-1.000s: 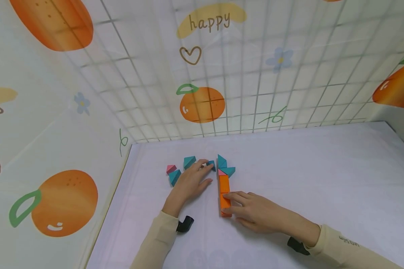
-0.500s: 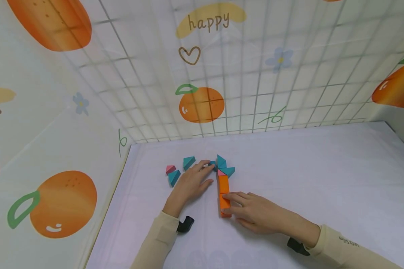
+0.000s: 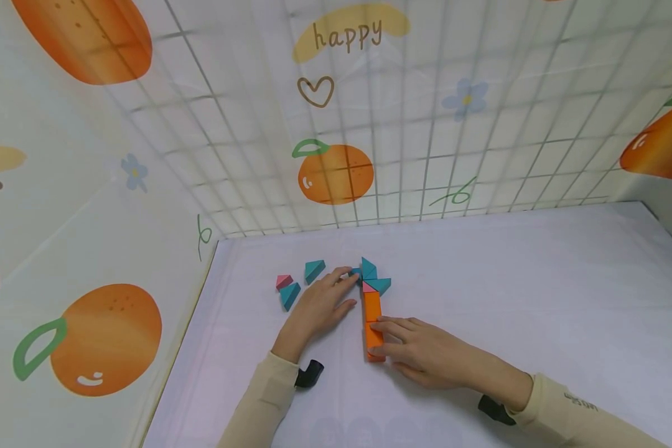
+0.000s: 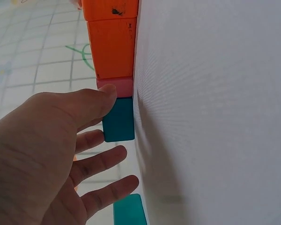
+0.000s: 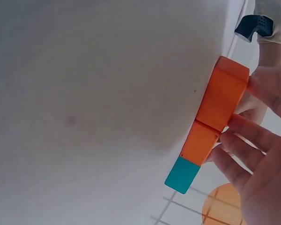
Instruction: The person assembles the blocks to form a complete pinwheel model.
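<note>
Two orange blocks [image 3: 373,306] form a column on the white table, topped by a pink triangular block [image 3: 369,287]. Teal triangular blocks [image 3: 369,270] sit above and to its right. My left hand [image 3: 316,305] has its fingertips at a small blue triangular block [image 3: 356,272] just left of the teal ones, partly hidden by the fingers. In the left wrist view its thumb overlaps the pink and teal blocks [image 4: 121,123], other fingers extended. My right hand [image 3: 431,351] rests extended fingertips on the lower orange block, along the column's side in the right wrist view.
Left of my left hand lie two loose teal blocks [image 3: 315,270] and a pink block [image 3: 284,282]. A printed curtain [image 3: 403,124] with oranges and grid lines rises behind the table. A black wrist-worn piece [image 3: 309,374] shows at the left cuff.
My left fingers have pushed the small blue block slightly right, closer against the teal blocks. My right hand has stayed in place at the orange blocks.
</note>
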### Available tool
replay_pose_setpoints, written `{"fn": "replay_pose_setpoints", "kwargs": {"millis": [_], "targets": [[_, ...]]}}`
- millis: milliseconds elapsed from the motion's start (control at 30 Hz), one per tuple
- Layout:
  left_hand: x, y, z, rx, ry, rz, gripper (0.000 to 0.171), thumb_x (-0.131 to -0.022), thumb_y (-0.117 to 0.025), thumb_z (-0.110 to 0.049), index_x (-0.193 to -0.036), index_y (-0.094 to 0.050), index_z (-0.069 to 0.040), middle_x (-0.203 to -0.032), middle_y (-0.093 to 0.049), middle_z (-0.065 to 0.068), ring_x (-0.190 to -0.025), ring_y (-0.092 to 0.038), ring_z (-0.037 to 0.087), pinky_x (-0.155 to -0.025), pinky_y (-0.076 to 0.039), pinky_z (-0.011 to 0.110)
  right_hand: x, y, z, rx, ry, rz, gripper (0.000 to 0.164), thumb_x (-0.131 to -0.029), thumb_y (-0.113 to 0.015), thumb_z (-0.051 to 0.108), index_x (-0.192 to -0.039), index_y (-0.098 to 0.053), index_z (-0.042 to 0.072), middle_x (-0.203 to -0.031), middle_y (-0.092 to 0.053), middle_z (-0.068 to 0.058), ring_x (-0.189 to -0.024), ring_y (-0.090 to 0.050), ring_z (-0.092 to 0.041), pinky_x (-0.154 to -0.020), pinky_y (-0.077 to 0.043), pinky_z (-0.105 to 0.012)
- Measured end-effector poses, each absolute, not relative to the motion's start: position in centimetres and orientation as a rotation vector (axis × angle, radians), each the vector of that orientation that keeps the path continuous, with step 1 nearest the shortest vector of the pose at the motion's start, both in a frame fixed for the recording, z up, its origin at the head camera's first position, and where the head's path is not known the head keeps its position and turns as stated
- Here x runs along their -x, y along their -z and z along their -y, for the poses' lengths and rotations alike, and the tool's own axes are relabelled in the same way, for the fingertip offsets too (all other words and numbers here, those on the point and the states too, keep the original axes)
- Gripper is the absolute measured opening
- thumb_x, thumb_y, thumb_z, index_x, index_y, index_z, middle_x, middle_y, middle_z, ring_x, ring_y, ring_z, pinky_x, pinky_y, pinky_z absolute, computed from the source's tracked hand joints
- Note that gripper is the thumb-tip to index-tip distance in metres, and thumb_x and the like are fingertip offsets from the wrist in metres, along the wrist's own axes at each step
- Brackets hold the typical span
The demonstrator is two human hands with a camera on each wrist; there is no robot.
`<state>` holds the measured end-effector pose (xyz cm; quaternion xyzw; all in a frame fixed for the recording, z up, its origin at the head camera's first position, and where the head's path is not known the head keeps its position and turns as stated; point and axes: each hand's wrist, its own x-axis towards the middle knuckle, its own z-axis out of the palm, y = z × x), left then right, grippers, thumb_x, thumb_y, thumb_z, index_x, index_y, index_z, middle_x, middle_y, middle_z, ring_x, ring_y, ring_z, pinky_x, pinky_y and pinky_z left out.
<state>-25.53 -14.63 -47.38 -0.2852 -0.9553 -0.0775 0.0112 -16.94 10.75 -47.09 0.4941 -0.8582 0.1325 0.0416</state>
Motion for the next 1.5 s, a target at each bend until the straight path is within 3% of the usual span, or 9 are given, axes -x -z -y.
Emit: {"fn": "replay_pose_setpoints", "kwargs": {"millis": [600, 1500], "targets": [[25.70, 47.54, 14.75, 0.918, 0.258, 2.964, 0.056, -0.096, -0.061, -0.038, -0.147, -0.046, -0.022, -0.152, -0.041, -0.001, -0.125, -0.057, 0.023, -0.106, -0.047, 0.040, 17.37, 47.43, -10.64, -1.526, -0.415, 2.580, 0.042, -0.090, -0.068, 0.021, -0.130, -0.059, 0.030, -0.144, -0.048, -0.006, -0.123, -0.056, -0.023, -0.097, -0.053, -0.043], [25.62, 47.36, 14.54, 0.921, 0.244, 2.986, 0.056, -0.097, -0.060, -0.039, -0.148, -0.045, -0.021, -0.153, -0.039, -0.001, -0.126, -0.056, 0.023, -0.106, -0.047, 0.040, 17.33, 47.52, -10.86, -1.538, -0.418, 2.582, 0.045, -0.089, -0.069, 0.021, -0.132, -0.058, 0.031, -0.145, -0.047, -0.007, -0.122, -0.056, -0.023, -0.096, -0.053, -0.042]]}}
